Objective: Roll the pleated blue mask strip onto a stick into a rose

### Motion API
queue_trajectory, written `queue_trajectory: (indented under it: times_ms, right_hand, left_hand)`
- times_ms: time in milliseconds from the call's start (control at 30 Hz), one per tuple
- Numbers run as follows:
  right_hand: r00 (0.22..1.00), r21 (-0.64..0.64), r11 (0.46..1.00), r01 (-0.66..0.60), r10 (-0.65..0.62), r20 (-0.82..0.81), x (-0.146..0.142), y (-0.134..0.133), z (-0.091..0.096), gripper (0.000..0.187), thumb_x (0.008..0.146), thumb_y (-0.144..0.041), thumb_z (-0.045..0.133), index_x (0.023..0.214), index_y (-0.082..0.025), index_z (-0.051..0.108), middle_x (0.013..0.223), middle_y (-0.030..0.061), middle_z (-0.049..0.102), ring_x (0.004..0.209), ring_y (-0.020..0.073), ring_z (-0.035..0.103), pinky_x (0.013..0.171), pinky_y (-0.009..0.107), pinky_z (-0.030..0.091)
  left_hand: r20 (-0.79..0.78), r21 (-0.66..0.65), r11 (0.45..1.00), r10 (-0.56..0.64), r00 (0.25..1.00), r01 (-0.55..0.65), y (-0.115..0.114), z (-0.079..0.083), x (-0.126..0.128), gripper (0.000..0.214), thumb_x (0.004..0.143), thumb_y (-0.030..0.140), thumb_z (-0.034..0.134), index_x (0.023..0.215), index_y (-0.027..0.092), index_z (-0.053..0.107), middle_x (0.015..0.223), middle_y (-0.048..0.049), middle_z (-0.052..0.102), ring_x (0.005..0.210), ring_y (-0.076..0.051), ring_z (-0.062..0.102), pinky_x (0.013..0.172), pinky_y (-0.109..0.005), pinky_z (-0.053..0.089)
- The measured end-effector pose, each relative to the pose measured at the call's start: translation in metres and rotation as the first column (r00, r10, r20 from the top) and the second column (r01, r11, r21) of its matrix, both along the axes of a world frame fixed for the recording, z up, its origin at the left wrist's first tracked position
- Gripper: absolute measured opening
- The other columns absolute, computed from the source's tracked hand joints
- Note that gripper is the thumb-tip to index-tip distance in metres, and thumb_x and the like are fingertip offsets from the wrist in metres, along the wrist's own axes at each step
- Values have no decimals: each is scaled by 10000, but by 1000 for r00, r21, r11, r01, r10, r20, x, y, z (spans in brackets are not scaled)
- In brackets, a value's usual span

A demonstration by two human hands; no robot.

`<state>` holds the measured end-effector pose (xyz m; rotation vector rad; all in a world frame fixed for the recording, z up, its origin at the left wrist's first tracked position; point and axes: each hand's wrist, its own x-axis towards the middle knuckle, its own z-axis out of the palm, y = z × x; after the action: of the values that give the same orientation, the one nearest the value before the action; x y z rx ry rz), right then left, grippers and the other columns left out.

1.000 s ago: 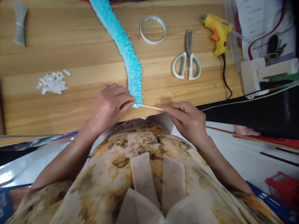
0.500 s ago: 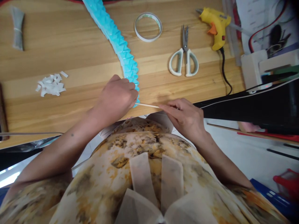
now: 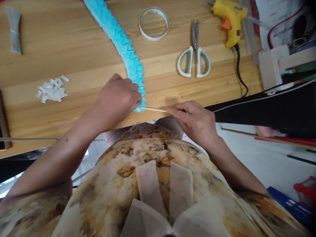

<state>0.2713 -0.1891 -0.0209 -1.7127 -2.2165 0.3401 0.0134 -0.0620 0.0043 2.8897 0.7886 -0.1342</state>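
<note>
A long, bright blue pleated strip runs from the far edge of the view down to the table's near edge. My left hand is closed at the strip's near end, its fingertips partly hidden under the knuckles. In a pinch, my right hand holds a thin white stick. The stick's left tip touches the near end of the blue strip, where a small white patch shows beside my left fingers.
On the wooden table lie a tape roll, scissors, a yellow glue gun with a black cord, a heap of white scraps and a tied grey bundle. A white power strip sits at the right.
My left hand has shifted slightly left along with the blue strip's end, and the small white patch there now shows. My right hand keeps its pinch on the stick.
</note>
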Motion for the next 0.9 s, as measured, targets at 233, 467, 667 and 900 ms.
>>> queue_trajectory:
  times_ms: [233,467,667,900]
  right_hand:
    - [1000,-43,999,8,-7,26,-2,1,4,299,1051,-278,516,1124,-347,798,997,31,785,866,204,653,594,309,379]
    - [999,-35,999,-2,3,46,-2,1,7,305,1051,-280,507,1127,-331,798,1000,30,791,871,195,662,582,301,373]
    - [998,83,996,-37,32,57,-4,4,5,303,1038,-224,524,1079,-320,808,926,19,783,813,178,661,566,303,385]
    - [993,131,989,-75,62,99,-2,3,-1,289,1026,-209,554,1132,-310,802,949,12,789,828,180,680,550,297,381]
  left_hand:
    - [38,-35,999,23,999,-22,-2,-3,5,374,1017,187,395,668,220,527,714,-44,528,789,-239,535,776,-405,386]
    - [195,-163,987,43,980,-11,1,-3,1,273,899,82,402,679,216,492,676,-4,501,697,-180,467,723,-365,330]
    - [182,-211,977,41,982,-1,7,-9,-1,308,951,145,414,677,229,525,702,-21,582,696,-184,498,696,-390,326]
    - [226,-226,971,131,965,-79,7,-10,-18,322,1098,351,413,1041,238,709,994,-38,743,941,-209,631,852,-416,419]
